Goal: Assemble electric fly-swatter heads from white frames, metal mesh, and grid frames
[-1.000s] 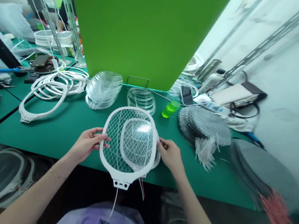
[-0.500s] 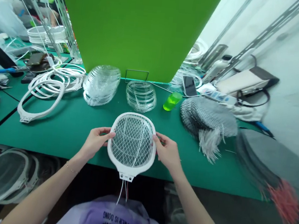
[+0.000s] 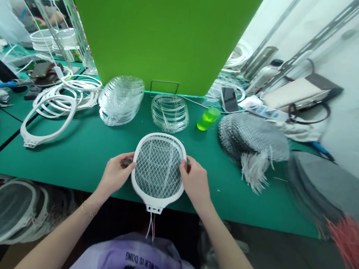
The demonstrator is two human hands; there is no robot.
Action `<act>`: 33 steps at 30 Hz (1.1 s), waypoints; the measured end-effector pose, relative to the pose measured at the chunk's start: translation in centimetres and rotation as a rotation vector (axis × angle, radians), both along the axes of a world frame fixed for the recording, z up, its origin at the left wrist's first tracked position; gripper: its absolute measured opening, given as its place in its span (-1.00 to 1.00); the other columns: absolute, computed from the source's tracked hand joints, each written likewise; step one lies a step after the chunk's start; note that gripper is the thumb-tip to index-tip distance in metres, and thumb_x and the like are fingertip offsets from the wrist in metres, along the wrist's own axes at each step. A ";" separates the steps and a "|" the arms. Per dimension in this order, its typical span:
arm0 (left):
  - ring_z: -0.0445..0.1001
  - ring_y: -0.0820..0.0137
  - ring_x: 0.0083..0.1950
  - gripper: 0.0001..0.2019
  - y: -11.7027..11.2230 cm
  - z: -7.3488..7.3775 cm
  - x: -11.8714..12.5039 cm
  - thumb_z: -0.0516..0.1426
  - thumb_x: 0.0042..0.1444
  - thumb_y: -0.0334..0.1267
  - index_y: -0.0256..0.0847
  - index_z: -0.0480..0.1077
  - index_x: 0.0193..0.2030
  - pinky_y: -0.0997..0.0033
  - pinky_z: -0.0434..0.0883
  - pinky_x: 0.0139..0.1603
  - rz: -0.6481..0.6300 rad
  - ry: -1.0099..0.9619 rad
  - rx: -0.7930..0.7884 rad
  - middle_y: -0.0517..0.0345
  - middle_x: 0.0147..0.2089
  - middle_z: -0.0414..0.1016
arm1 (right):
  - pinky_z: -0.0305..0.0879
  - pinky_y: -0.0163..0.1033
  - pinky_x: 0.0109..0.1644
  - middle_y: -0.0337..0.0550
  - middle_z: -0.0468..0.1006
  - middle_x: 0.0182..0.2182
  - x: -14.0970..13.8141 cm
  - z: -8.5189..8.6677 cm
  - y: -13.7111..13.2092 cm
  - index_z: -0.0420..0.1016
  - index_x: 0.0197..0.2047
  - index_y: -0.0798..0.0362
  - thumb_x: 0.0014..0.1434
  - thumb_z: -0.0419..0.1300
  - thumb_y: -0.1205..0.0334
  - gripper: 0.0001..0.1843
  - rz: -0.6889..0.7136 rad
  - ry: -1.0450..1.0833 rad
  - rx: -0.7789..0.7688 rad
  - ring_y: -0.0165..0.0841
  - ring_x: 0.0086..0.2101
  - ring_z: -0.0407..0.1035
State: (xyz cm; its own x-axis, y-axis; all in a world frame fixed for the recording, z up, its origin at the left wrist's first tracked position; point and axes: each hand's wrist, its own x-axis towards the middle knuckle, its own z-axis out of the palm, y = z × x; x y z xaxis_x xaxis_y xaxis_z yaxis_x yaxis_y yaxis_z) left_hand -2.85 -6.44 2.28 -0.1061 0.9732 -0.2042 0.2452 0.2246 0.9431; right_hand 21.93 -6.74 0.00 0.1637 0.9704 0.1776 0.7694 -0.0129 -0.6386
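A white racket head with metal mesh, like that of an electric fly swatter, lies at the front of the green table, its neck pointing toward me. White and red wires hang from the neck over the edge. My left hand grips the left rim, thumb on top and fingers at the side. Opposite it, my right hand pinches the right rim in the same way. Beyond the racket head sit a small stack of clear plastic rings and a taller clear stack.
White racket frames pile up at the left. On the right are a green cup, grey mesh sheets with white wires, and darker sheets with red wires. A phone and bag lie behind. Finished-looking mesh heads stand below the table's left edge.
The racket head has shifted slightly, its neck turning a little to the right. My right fingers have moved slightly along the rim. The camera view has moved a little.
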 end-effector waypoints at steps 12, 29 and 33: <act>0.45 0.11 0.11 -0.62 -1.2 -0.7 0.5 0.08 0.27 -0.25 -0.27 0.44 0.19 0.08 0.45 0.10 -0.158 0.596 0.294 -0.18 0.17 0.34 | 0.04 -0.27 -0.49 0.03 0.45 -0.11 -1.6 0.8 -0.1 0.50 -0.07 0.14 0.40 -0.09 0.19 -0.64 -0.075 -0.380 -0.216 -0.37 -0.45 0.38; -0.15 0.14 0.54 -0.44 -1.8 -2.1 3.3 -0.11 0.43 -0.07 -0.05 -0.08 0.51 0.00 -0.01 0.47 -0.757 0.872 0.571 0.11 0.53 -0.06 | -0.19 0.29 0.39 -0.02 -0.21 0.49 -3.9 -1.5 -4.0 -0.46 0.52 -0.04 0.41 -0.24 -0.14 -0.22 0.318 -0.381 0.031 -0.02 0.44 -0.37; -0.15 0.14 0.54 -0.43 -1.8 -2.1 3.4 -0.09 0.42 -0.06 -0.07 -0.06 0.51 0.03 0.03 0.46 -0.759 0.904 0.565 0.13 0.53 -0.07 | -0.19 0.25 0.41 -0.05 -0.29 0.49 -3.2 -1.5 -1.4 -0.48 0.52 0.01 0.41 -0.25 -0.16 -0.20 0.274 -0.358 -0.031 -0.05 0.44 -0.45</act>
State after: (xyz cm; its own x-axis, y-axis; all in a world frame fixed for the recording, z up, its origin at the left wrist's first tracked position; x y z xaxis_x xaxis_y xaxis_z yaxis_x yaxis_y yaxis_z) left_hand 0.55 -8.22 0.19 0.6199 0.7778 0.1037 0.7271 -0.6191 0.2969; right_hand 18.73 -8.14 -1.50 -0.1665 0.9750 0.1469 0.9194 0.2073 -0.3343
